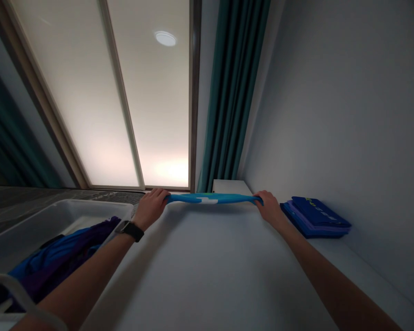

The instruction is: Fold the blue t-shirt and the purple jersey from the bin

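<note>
A light blue garment [224,198] with a white patch is stretched out sideways over the far end of the white table [207,271]. Seen nearly edge-on, it does not show its exact kind. My left hand [152,208], with a black watch on the wrist, pinches its left end. At the opposite end, the fingers of my right hand [268,207] are closed on the cloth. Just right of that hand lies a stack of folded clothes [319,216], dark blue and purple, with lettering on the top one.
To the left stands a translucent plastic bin [100,207] with blue and purple clothes [62,253] heaped inside. A grey wall [348,115] borders the table on the right. Beyond the far end are a small white cabinet [230,185], a teal curtain [232,92] and frosted sliding doors [152,115].
</note>
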A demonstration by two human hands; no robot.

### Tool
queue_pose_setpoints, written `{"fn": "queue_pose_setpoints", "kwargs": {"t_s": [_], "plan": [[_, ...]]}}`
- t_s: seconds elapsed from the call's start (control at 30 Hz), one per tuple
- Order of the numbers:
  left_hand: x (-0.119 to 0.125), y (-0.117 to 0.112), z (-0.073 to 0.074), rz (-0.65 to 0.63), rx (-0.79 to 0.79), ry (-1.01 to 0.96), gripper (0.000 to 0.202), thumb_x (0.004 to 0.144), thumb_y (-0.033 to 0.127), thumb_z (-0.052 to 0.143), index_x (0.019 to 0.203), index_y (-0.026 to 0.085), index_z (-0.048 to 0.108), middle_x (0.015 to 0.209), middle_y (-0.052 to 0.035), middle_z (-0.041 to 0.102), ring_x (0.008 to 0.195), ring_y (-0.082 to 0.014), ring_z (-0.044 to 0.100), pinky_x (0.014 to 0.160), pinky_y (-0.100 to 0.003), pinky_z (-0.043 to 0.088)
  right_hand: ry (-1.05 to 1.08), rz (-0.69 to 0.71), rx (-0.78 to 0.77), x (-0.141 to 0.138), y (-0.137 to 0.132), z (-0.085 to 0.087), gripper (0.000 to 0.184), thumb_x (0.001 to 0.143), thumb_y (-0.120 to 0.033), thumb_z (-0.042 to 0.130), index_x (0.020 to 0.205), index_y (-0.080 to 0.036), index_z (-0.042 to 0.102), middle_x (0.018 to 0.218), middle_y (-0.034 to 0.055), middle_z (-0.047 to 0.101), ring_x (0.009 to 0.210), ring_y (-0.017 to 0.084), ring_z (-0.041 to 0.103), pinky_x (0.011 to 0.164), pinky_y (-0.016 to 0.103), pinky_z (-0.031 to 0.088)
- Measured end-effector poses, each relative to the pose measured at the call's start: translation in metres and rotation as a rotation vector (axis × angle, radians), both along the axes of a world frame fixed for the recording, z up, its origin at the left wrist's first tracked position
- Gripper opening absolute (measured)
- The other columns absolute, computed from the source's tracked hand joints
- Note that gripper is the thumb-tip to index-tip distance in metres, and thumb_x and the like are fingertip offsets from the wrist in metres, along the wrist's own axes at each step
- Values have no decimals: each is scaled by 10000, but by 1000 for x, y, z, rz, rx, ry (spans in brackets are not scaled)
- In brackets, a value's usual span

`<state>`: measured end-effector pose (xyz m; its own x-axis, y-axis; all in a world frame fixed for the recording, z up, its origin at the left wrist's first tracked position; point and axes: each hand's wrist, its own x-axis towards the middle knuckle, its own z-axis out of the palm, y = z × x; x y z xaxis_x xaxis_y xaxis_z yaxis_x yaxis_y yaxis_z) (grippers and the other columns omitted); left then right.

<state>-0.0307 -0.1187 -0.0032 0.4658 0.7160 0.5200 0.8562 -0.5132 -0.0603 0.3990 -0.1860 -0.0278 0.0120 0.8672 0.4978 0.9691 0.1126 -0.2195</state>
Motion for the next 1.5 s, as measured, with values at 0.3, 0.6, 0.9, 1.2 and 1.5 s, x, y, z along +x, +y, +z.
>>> {"fn": "queue_pose_setpoints", "kwargs": {"t_s": [0.3, 0.6, 0.9, 1.2, 1.5], "plan": [[-27, -46, -83, -90, -175, 53, 208, 883, 146, 477, 1004, 234, 622, 1012, -69, 639, 983, -253, 568, 845, -381, 446, 4, 76, -126, -14, -61, -101, 203, 844, -126, 452, 963, -207, 596, 1024, 78, 619, 995, 252, 553, 839, 384, 435], [-30, -51, -82, -119, -184, -24, 255, 888, 181, 446, 1056, 233, 631, 1029, -75, 633, 976, -244, 552, 875, -384, 465, 74, 81, -128, -11, -65, -104, 226, 865, -163, 429, 988, -211, 612, 1060, 83, 623, 1022, 252, 554, 852, 400, 439], [-29, -51, -77, -126, -246, -48, 301, 973, 366, 387, 1021, 230, 652, 1018, -76, 636, 960, -247, 554, 859, -389, 447, 115, 63, -178, -15, -69, -98, 327, 805, -124, 413, 1035, -208, 630, 1096, 77, 629, 1066, 241, 549, 902, 404, 428], [-25, -48, -83, -133, -133, -2, 340, 960, 297, 409, 1225, 225, 609, 1188, -91, 641, 1108, -261, 569, 968, -437, 414, 61, 69, -57, -21, -70, -101, 334, 913, -250, 378, 1082, -182, 658, 1109, 104, 662, 1092, 257, 569, 1001, 462, 373], [72, -29, -78, -147, -171, 137, 480, 979, 273, 333, 1425, 124, 427, 1521, -113, 381, 1403, -244, 336, 1136, -438, 298, -93, 181, -271, -143, -11, -72, 508, 974, -278, 269, 1433, -127, 425, 1504, 101, 402, 1400, 220, 309, 1161, 419, 183]]}}
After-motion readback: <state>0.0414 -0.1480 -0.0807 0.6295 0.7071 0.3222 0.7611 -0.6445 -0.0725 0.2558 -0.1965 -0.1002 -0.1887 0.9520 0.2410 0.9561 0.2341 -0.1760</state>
